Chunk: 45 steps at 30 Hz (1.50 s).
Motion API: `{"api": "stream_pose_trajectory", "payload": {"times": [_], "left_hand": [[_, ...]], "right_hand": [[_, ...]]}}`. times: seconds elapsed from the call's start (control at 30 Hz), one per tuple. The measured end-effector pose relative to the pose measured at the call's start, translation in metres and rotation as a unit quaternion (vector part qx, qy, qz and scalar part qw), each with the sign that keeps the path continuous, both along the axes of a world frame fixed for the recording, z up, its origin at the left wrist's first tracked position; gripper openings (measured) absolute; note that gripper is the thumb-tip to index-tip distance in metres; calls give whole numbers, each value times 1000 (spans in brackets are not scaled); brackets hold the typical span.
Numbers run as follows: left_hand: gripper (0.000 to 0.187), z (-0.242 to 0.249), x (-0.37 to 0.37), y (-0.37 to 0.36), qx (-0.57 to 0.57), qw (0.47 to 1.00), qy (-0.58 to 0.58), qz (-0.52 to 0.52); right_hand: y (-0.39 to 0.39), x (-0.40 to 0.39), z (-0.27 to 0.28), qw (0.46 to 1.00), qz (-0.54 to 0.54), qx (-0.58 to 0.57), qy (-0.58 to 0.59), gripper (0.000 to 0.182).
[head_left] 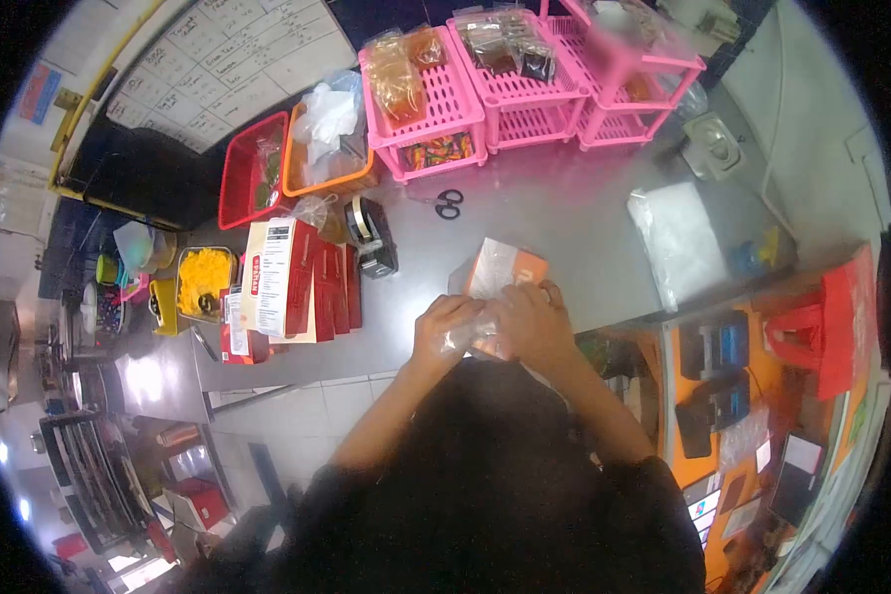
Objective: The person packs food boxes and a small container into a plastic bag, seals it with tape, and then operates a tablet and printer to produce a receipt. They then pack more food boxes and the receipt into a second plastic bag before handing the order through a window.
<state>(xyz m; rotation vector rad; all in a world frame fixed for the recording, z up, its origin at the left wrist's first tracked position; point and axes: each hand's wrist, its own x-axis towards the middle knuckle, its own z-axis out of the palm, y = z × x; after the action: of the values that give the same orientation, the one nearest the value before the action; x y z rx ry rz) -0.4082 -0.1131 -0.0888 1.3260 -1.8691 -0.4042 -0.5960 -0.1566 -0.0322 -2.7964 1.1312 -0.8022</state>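
Note:
Both hands meet at the near edge of the steel table, over an orange-and-white box [495, 265] with printing on it. Clear crinkled plastic [477, 330], like a thin bag, is bunched between them. My left hand [440, 335] has its fingers closed on this plastic. Curled over the near part of the box, my right hand [533, 322] pinches the plastic from the other side. Its fingertips are partly hidden. Part of the box shows beneath and below the hands.
Left of my hands stand red-and-white cartons [285, 282], with a tape dispenser [371, 236] behind them. Black scissors [447, 204] lie farther back. Pink racks [436, 124] line the wall near an orange basket [332, 182]. Plastic sheets [678, 243] lie at right.

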Motion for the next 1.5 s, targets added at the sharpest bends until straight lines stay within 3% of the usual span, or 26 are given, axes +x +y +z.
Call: {"api": "stream_pose_trajectory", "payload": {"times": [0.07,0.2,0.27,0.33,0.4,0.47,0.63,0.73,0.8,0.83,0.87,0.9,0.97,1.1,1.23,1.5], "left_hand": [[20,11,-3,5,30,999,-1,13],[26,-11,-2,11,100,994,-16,46],[26,-5,-6,8,98,992,32,71],[26,2,-7,2,94,988,78,95],[24,5,-7,-4,50,993,95,49],[23,3,-5,-6,54,994,85,35],[20,21,-5,2,144,985,84,51],[19,26,-6,3,235,968,11,86],[22,14,-2,-1,440,880,176,41],[22,13,-1,-5,440,879,179,41],[24,13,0,-9,505,805,311,23],[26,14,1,-11,557,709,433,4],[25,25,-1,-13,530,734,425,0],[23,12,-11,-8,413,806,423,11],[24,26,-18,-5,440,742,505,41],[19,15,-22,-3,353,849,384,83]], "right_hand": [[7,4,-14,991,-36,60,115,17],[14,14,-14,980,-84,143,107,13],[9,20,-1,991,-118,-3,61,25],[6,23,-4,993,-95,-29,62,26],[7,23,-3,993,-77,-58,63,33],[12,22,2,987,-78,36,136,44],[19,23,-2,985,-100,75,122,43],[22,13,-29,979,-105,131,113,37],[20,3,-39,974,-99,167,114,32],[15,0,-40,906,-160,385,-68,30],[12,0,-40,757,-207,569,-245,27],[14,1,-38,757,-207,570,-243,27],[17,7,-30,581,-234,642,-442,25],[27,14,-40,571,-263,595,-501,22],[28,16,-44,594,-252,573,-505,23],[30,19,-40,613,-234,568,-497,24]]}}
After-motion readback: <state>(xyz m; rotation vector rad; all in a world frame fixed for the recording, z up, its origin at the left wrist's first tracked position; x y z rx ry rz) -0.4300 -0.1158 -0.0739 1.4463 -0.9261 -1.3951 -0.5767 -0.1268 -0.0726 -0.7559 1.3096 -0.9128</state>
